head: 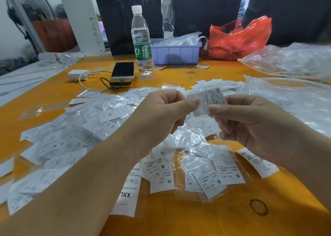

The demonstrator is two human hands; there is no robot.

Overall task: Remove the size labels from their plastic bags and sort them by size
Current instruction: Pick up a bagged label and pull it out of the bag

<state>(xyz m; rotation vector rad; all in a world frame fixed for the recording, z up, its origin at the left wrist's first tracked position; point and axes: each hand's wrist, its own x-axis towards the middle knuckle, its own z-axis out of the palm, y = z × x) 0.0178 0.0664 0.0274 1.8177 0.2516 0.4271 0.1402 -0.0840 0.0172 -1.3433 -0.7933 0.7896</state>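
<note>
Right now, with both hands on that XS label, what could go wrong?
1. Both hands, left and right, pinch the bagged XS label above the mixed pile of loose and bagged labels; if dropped, it could get lost among them.
2. XL, XS and M labels lie jumbled, so it may be sorted wrongly.
3. The water bottle stands beside the phone; a knock could tip it.

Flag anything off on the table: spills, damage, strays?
No spills or damage visible. One oddity: the dark ring mark on the orange tabletop, near right. The white XXL label lies upside down to the camera, and M-size labels overlap loosely, not stacked.
</note>
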